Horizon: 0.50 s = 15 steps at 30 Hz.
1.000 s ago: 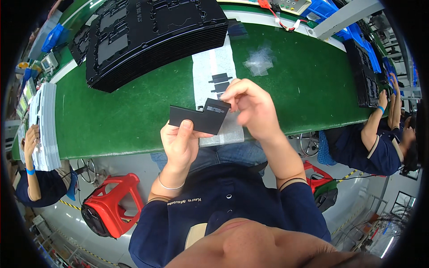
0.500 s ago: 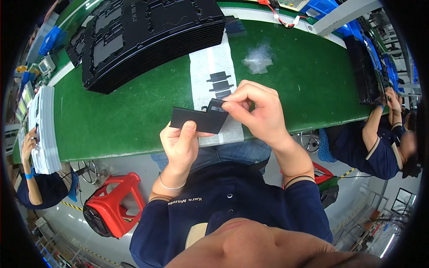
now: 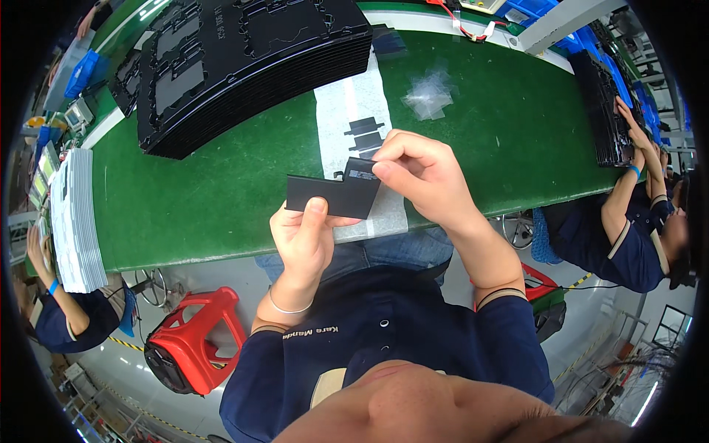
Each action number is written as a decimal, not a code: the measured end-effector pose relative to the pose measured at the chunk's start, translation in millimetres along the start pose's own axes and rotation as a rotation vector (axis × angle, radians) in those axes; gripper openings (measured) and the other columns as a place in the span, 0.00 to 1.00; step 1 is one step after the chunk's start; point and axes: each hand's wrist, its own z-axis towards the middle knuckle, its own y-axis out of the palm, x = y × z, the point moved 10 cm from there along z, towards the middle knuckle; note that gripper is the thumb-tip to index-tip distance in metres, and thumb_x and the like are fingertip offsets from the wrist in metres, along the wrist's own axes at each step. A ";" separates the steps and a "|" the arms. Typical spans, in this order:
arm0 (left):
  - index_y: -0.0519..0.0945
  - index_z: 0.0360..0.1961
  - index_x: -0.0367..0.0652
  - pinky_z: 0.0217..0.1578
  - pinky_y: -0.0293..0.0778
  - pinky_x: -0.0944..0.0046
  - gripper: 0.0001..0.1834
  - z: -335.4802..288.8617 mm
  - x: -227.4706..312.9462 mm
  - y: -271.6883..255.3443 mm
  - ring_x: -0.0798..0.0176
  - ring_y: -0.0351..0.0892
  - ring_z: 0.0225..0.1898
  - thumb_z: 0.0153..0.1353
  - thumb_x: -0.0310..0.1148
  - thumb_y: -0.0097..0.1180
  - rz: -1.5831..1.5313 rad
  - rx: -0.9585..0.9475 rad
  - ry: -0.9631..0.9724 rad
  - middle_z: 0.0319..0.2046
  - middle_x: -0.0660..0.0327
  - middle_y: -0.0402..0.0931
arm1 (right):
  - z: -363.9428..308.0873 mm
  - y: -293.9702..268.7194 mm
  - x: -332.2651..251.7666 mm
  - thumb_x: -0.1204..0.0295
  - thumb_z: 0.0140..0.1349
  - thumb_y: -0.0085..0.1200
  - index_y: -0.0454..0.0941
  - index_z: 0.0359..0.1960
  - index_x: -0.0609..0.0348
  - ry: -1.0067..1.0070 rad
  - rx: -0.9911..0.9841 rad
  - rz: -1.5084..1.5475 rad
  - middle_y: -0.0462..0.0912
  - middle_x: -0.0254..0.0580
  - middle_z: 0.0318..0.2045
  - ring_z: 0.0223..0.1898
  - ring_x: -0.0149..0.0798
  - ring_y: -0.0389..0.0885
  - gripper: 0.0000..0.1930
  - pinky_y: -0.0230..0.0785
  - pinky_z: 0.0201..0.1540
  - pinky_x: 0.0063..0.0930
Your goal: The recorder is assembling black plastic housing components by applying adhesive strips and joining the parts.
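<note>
A thin black notched plate (image 3: 325, 196), L-like in outline with a small pale label on its right arm, is held over the near edge of the bench. My left hand (image 3: 305, 240) grips it from below, thumb flat on its face and fingers underneath. My right hand (image 3: 425, 181) is closed in a pinch at the plate's upper right corner, beside the label. Whether a thin film lies between those fingertips is too small to tell. Just beyond, black tabbed pieces (image 3: 363, 125) lie in a column on a white paper strip (image 3: 336, 122).
A tall stack of black moulded panels (image 3: 251, 96) stands at the far left of the green bench (image 3: 502, 140). Crumpled clear film (image 3: 428, 96) lies right of the strip. White stacked sheets (image 3: 77, 221) and black parts (image 3: 602, 111) flank the bench, with a co-worker at each. A red stool (image 3: 196, 340) is below left.
The plate has turned slightly flatter toward me, so its label shows more fully. My right hand stays at the corner. Both co-workers' hands have shifted on their stacks.
</note>
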 end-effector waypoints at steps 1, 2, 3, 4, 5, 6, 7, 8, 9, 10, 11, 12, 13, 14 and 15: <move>0.76 0.38 0.28 0.30 0.83 0.60 0.12 -0.5 -0.2 0.4 0.56 0.81 0.33 0.64 0.28 0.47 0.011 -0.004 0.003 0.35 0.46 0.78 | 0.4 0.6 -3.2 0.78 0.58 0.53 0.76 0.28 0.65 -0.026 -0.012 -0.050 0.71 0.34 0.25 0.28 0.23 0.65 0.03 0.56 0.29 0.17; 0.76 0.38 0.28 0.31 0.83 0.60 0.11 -0.9 -0.5 0.6 0.56 0.81 0.34 0.63 0.28 0.47 0.021 -0.009 0.005 0.36 0.46 0.77 | 0.6 -0.4 -5.6 0.78 0.57 0.53 0.75 0.27 0.64 -0.051 0.008 -0.074 0.70 0.33 0.24 0.27 0.23 0.64 0.03 0.55 0.29 0.17; 0.76 0.38 0.27 0.31 0.83 0.60 0.11 -1.4 -0.8 2.5 0.56 0.81 0.34 0.63 0.27 0.47 0.044 -0.035 0.005 0.36 0.46 0.77 | 1.0 -0.4 -7.9 0.78 0.56 0.54 0.74 0.26 0.63 -0.075 0.027 -0.097 0.69 0.32 0.23 0.27 0.23 0.63 0.04 0.54 0.29 0.17; 0.76 0.38 0.27 0.31 0.83 0.60 0.11 -1.6 -0.8 4.2 0.56 0.80 0.34 0.63 0.27 0.47 0.066 -0.062 0.007 0.36 0.46 0.77 | 1.7 -0.3 -10.6 0.78 0.55 0.55 0.74 0.24 0.63 -0.102 0.046 -0.120 0.68 0.31 0.22 0.27 0.24 0.62 0.04 0.53 0.28 0.17; 0.76 0.38 0.27 0.32 0.83 0.59 0.11 -2.1 -0.8 6.7 0.56 0.80 0.34 0.63 0.27 0.47 0.089 -0.088 0.009 0.37 0.46 0.77 | 2.3 1.7 -12.6 0.77 0.54 0.56 0.73 0.23 0.62 -0.120 0.044 -0.142 0.68 0.31 0.21 0.27 0.24 0.62 0.05 0.53 0.28 0.18; 0.76 0.37 0.28 0.31 0.82 0.61 0.11 -3.0 -1.9 6.6 0.58 0.80 0.33 0.63 0.28 0.47 0.128 -0.076 -0.001 0.35 0.48 0.77 | 2.7 3.7 -14.5 0.77 0.54 0.56 0.72 0.22 0.61 -0.139 0.042 -0.164 0.68 0.30 0.21 0.26 0.24 0.61 0.06 0.53 0.28 0.18; 0.76 0.36 0.29 0.30 0.81 0.63 0.11 -3.3 -1.8 8.0 0.60 0.80 0.31 0.63 0.29 0.48 0.169 -0.068 -0.011 0.33 0.49 0.78 | 3.5 4.7 -17.5 0.77 0.53 0.57 0.71 0.21 0.61 -0.161 0.043 -0.184 0.67 0.29 0.20 0.26 0.24 0.61 0.07 0.53 0.28 0.18; 0.76 0.36 0.29 0.30 0.79 0.65 0.12 -3.4 -1.6 9.7 0.62 0.80 0.29 0.64 0.30 0.48 0.210 -0.060 -0.021 0.31 0.51 0.79 | 4.2 4.3 -18.7 0.77 0.52 0.57 0.69 0.18 0.60 -0.188 0.049 -0.216 0.66 0.29 0.18 0.25 0.25 0.59 0.10 0.51 0.27 0.20; 0.77 0.37 0.29 0.30 0.78 0.66 0.11 -2.9 2.1 14.9 0.63 0.79 0.30 0.63 0.28 0.48 0.320 -0.110 -0.006 0.32 0.53 0.79 | 4.4 3.7 -17.6 0.76 0.53 0.57 0.70 0.20 0.60 -0.183 0.022 -0.222 0.67 0.29 0.19 0.25 0.25 0.61 0.08 0.53 0.27 0.20; 0.77 0.38 0.30 0.31 0.77 0.67 0.10 -1.3 8.8 17.6 0.64 0.79 0.30 0.62 0.27 0.48 0.437 -0.167 0.008 0.32 0.54 0.79 | 3.5 1.4 -16.9 0.76 0.53 0.57 0.72 0.21 0.60 -0.182 0.003 -0.223 0.69 0.30 0.19 0.25 0.25 0.62 0.07 0.55 0.28 0.19; 0.78 0.39 0.30 0.32 0.76 0.68 0.10 1.0 18.0 21.3 0.65 0.79 0.31 0.62 0.25 0.49 0.552 -0.219 0.025 0.32 0.56 0.80 | 2.5 0.5 -16.0 0.76 0.53 0.57 0.74 0.22 0.60 -0.182 -0.022 -0.226 0.70 0.30 0.20 0.26 0.25 0.64 0.06 0.57 0.29 0.19; 0.80 0.38 0.32 0.31 0.73 0.69 0.09 3.7 34.2 32.5 0.67 0.79 0.29 0.59 0.23 0.51 0.817 -0.301 0.118 0.29 0.57 0.81 | 0.1 -3.4 -12.9 0.75 0.53 0.57 0.75 0.25 0.60 -0.158 -0.029 -0.170 0.72 0.33 0.22 0.28 0.28 0.68 0.04 0.60 0.31 0.21; 0.81 0.35 0.34 0.31 0.74 0.68 0.07 8.2 56.2 53.7 0.64 0.80 0.28 0.55 0.22 0.54 1.057 -0.346 0.216 0.28 0.54 0.81 | -2.8 -7.1 -9.8 0.73 0.53 0.58 0.77 0.28 0.60 -0.139 -0.039 -0.118 0.75 0.35 0.25 0.31 0.30 0.71 0.04 0.63 0.34 0.22; 0.81 0.34 0.35 0.31 0.74 0.67 0.07 11.7 73.6 64.3 0.63 0.80 0.27 0.53 0.23 0.57 1.202 -0.396 0.328 0.28 0.55 0.81 | -5.4 -9.1 -7.1 0.72 0.53 0.58 0.79 0.30 0.60 -0.120 -0.049 -0.065 0.78 0.38 0.27 0.33 0.33 0.75 0.06 0.66 0.37 0.24; 0.81 0.34 0.36 0.30 0.74 0.67 0.08 16.8 88.2 73.6 0.61 0.80 0.27 0.51 0.24 0.60 1.344 -0.448 0.441 0.28 0.55 0.81 | -9.8 -13.7 -19.7 0.70 0.51 0.60 0.79 0.33 0.60 -0.253 0.021 -0.357 0.79 0.39 0.30 0.36 0.35 0.77 0.09 0.68 0.37 0.26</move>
